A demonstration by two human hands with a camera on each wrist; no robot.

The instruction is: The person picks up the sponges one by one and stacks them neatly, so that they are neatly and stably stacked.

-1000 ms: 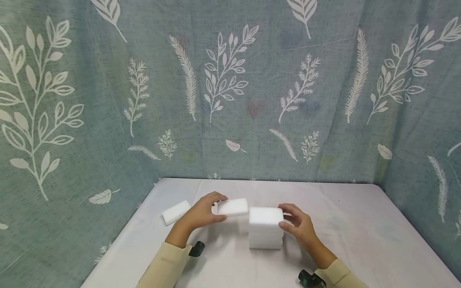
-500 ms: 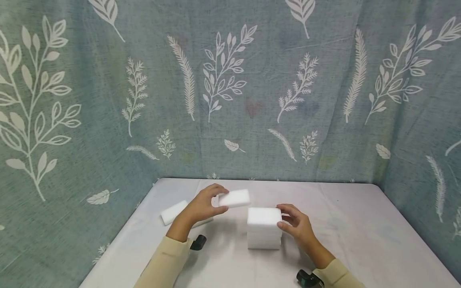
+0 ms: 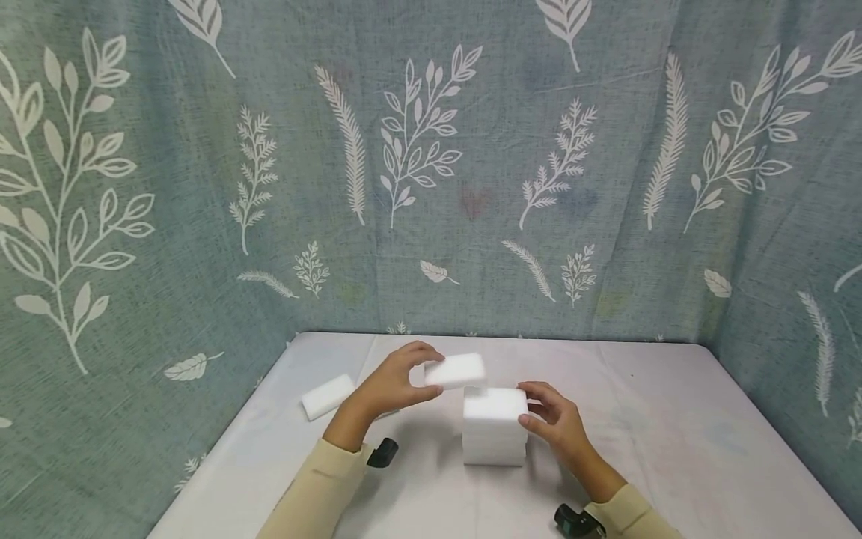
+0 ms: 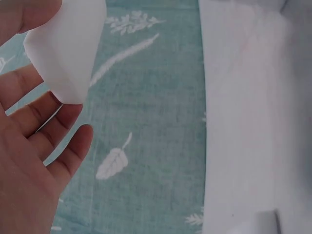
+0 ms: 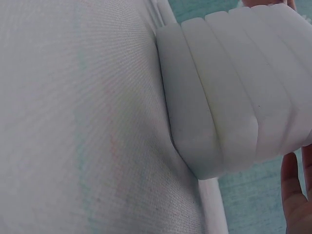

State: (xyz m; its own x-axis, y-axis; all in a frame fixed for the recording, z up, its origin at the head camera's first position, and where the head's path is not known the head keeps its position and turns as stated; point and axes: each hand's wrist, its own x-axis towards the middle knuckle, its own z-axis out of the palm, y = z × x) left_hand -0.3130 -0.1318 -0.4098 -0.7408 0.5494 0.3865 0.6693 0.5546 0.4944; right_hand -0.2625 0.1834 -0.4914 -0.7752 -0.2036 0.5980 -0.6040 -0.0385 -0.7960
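Note:
My left hand [image 3: 393, 380] grips a white block-shaped sponge [image 3: 459, 371] between thumb and fingers. It holds this sponge in the air, just behind and above the left edge of a stack of white sponges [image 3: 494, 442]. Around the right side of the stack's top curls my right hand [image 3: 560, 421], thumb toward the front and fingers toward the back. In the left wrist view the raised sponge [image 4: 73, 58] hangs tilted, pinched at its near end. The right wrist view shows several layers of the stack [image 5: 234, 92] pressed together, with fingertips [image 5: 290, 170] against its side.
A loose white sponge [image 3: 328, 396] lies on the white-covered table [image 3: 673, 449] at the left. Part of another pale piece [image 3: 388, 413] shows beside my left wrist, mostly hidden. A leaf-patterned green curtain [image 3: 431, 187] encloses the table's back and sides.
My left hand has lifted the sponge off the table side and carried it up and right toward the stack. My right hand stays at the stack.

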